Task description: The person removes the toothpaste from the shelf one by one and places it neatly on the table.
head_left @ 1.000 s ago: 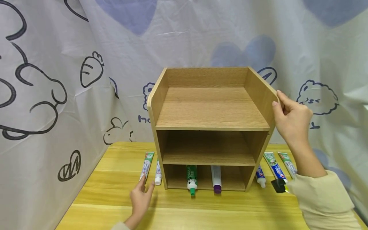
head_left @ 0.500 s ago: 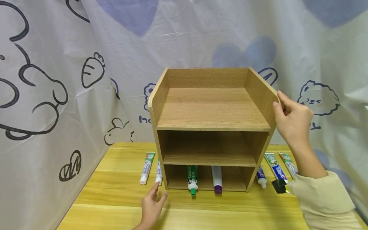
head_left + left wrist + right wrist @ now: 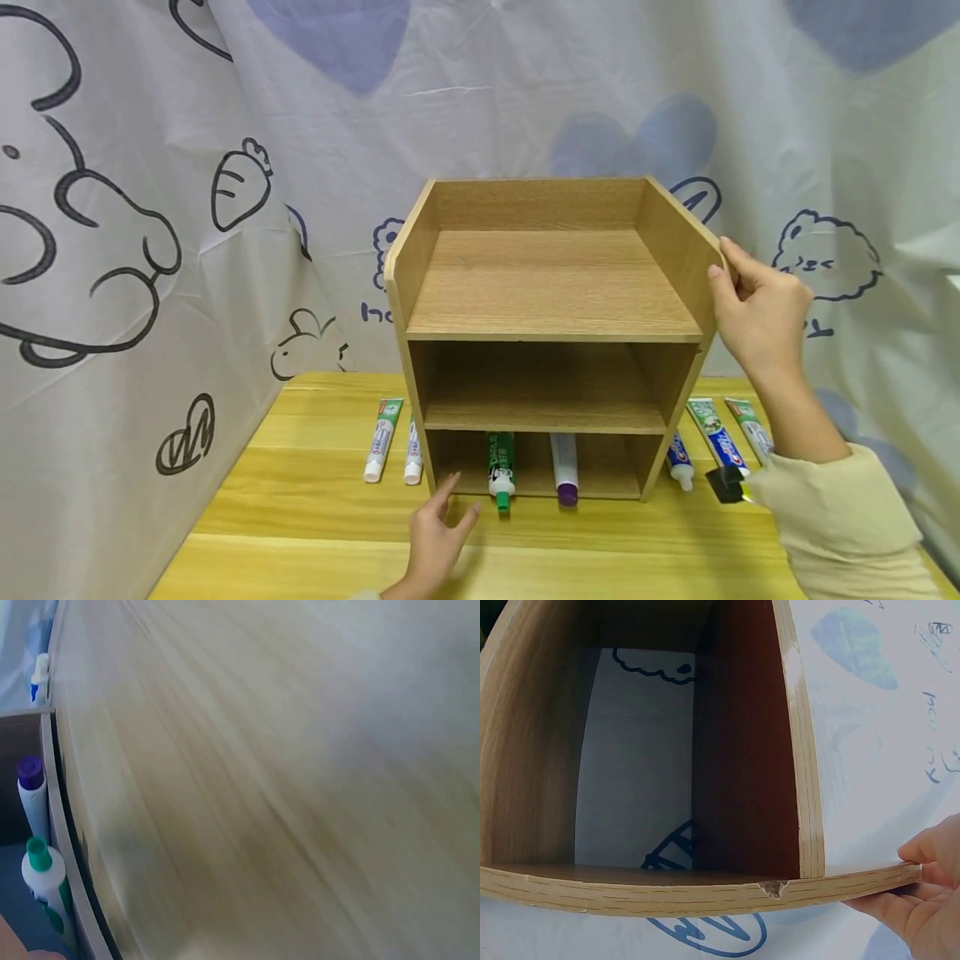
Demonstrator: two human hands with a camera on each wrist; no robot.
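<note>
Shelf point(image 3: 551, 292) sits mid-counter point(image 3: 300, 517), three tiers, open front toward the camera, curtain point(image 3: 150, 208) behind it.

Right hand point(image 3: 757, 312) grips the shelf's top right side panel at its front upper corner: thumb on the inner face, fingers curled round the outer face. Right wrist view shows the panel edge with a small chip point(image 3: 772, 888) and the fingertips point(image 3: 930, 847) against it. Cream sleeve point(image 3: 840, 525) low right of the shelf.

Left hand point(image 3: 438, 537) is on the counter just in front of the shelf's bottom left corner, fingers loose and spread, index pointing at the bottom tier opening. Holds nothing. Whether the fingertip touches the shelf edge: cannot tell.

Bottom tier: green tube point(image 3: 500, 467) left of centre, cap sticking out past the front edge; purple-cap tube point(image 3: 564, 468) just right of it, cap also out front. The left hand is nearest the green tube, just left of its cap, apart from it. Left wrist view is motion-blurred but shows both caps, green point(image 3: 39, 853) and purple point(image 3: 30, 772), at the shelf's front edge.

Middle and top tiers hold nothing visible.

Left of the shelf: two tubes on the counter, caps toward the camera, one green-and-white point(image 3: 381, 439), one smaller point(image 3: 412, 458) just beside the shelf wall.

Right of the shelf: blue tube point(image 3: 679, 462) nearest, then two more tubes point(image 3: 716, 437) point(image 3: 750, 427), partly hidden by the right arm. A black object point(image 3: 727, 485) lies at their near end.
</note>
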